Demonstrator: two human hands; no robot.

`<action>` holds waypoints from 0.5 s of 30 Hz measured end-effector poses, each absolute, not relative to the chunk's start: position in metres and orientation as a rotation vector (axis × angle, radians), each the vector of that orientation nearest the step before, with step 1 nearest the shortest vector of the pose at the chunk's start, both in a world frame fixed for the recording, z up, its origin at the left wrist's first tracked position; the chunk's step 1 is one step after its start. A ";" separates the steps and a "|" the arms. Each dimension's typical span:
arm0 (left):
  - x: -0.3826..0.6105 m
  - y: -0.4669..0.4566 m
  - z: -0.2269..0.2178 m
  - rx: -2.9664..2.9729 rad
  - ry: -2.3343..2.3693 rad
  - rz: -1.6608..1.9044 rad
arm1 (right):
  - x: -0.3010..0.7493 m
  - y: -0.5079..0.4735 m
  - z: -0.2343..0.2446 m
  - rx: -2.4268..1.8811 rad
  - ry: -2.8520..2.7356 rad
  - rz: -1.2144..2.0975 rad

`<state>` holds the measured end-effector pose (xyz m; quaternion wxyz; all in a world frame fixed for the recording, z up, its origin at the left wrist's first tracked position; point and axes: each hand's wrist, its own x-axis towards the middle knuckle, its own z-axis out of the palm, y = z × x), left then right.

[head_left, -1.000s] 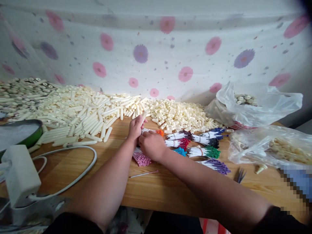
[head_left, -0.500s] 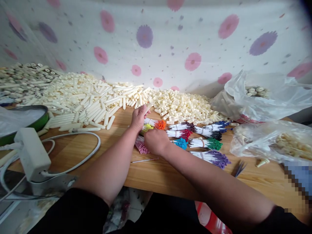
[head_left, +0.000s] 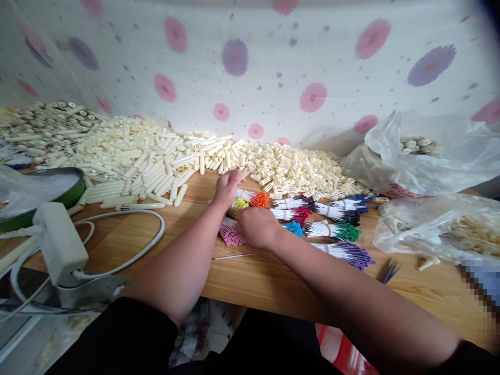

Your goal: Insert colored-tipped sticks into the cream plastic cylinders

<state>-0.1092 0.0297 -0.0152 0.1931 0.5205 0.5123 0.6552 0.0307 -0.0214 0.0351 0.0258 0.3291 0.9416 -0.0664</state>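
At the far left corner of the worktop point(head_left: 273, 286), tubes with dark markings point(head_left: 54, 125) are piled; these are perhaps further along than the rest, though that cannot be told for certain. Along the far edge, plain cream tubes point(head_left: 156, 177) and then slotted cream caps point(head_left: 304, 169) are heaped loose in large numbers, so much is judged to be left to handle. Nearer the front edge, the sticks are already sorted by colour: the pink bundle point(head_left: 231, 234), yellow bundle point(head_left: 238, 206) and orange bundle point(head_left: 258, 199) are set beside the hands, and the red bundle point(head_left: 299, 214), green bundle point(head_left: 339, 230) and purple bundle point(head_left: 349, 253) are laid further right among others. A single stick point(head_left: 234, 256) is left lying apart, near the front edge. By the right edge, two plastic bags point(head_left: 433, 156) are kept. The left hand point(head_left: 226, 190) is closed, with what appears to be a cream piece pinched at its fingertips, mostly hidden. The right hand point(head_left: 258, 226) is curled shut just beside the pink and yellow bundles; whether anything is gripped inside it cannot be seen.
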 end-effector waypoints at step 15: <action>-0.071 -0.002 0.029 1.715 1.237 0.857 | 0.150 0.016 0.043 0.866 3.412 -0.167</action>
